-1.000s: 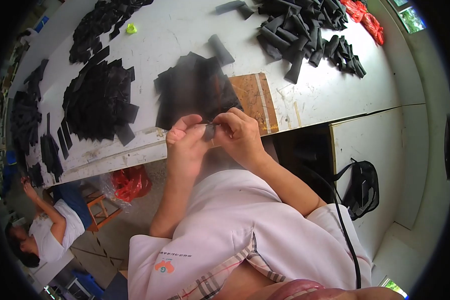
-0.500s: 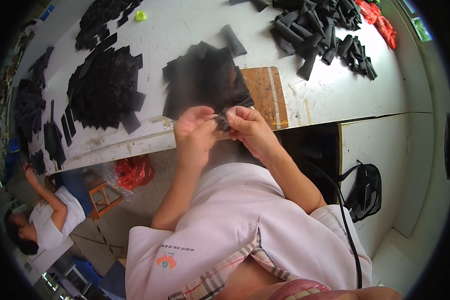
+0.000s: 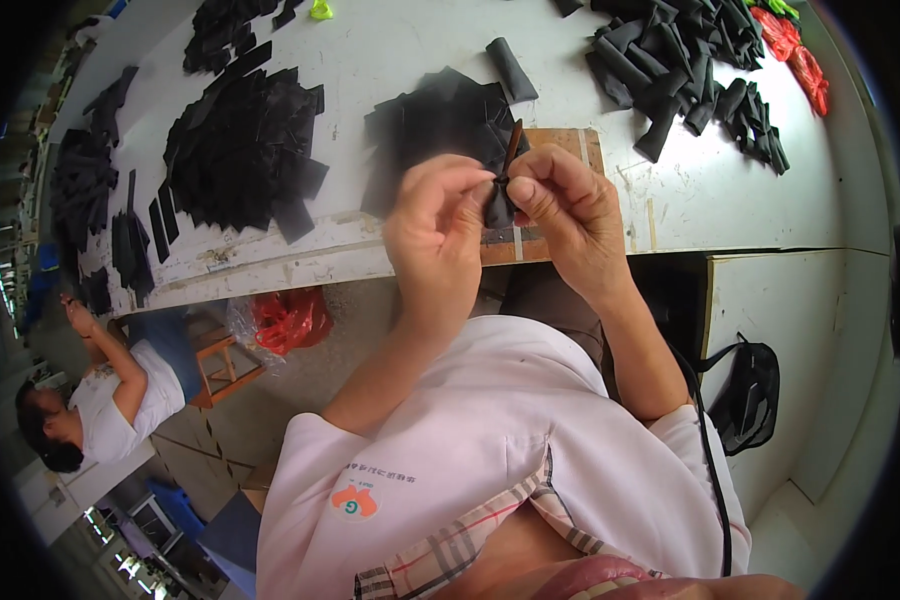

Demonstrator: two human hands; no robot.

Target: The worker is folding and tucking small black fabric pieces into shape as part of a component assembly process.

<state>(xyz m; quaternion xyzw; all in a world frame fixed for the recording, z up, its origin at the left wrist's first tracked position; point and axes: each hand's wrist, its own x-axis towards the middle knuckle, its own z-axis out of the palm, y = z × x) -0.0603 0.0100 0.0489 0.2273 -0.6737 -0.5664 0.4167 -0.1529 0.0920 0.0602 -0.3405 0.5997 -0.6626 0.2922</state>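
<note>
A small black fabric piece (image 3: 500, 207) is pinched between my two hands, above the near edge of the table. My left hand (image 3: 436, 225) grips its left side with thumb and fingertips. On the other side my right hand (image 3: 576, 218) presses thumb and bent forefinger against the cloth. From between the fingertips a thin brown stick (image 3: 514, 146) points up; its lower end is hidden in the cloth and fingers. Just beyond lies a heap of flat black fabric pieces (image 3: 435, 115), partly covered by my hands.
Another heap of flat black pieces (image 3: 240, 155) lies to the left, and black tube-shaped pieces (image 3: 660, 75) are piled far right. A brown board (image 3: 570, 145) sits beneath my right hand. A black bag (image 3: 747, 395) hangs at right. A co-worker (image 3: 120, 400) sits at far left.
Both hands have risen and moved farther out over the table with the black fabric piece. The brown stick now stands out clearly above the fingers. My view has shifted slightly.
</note>
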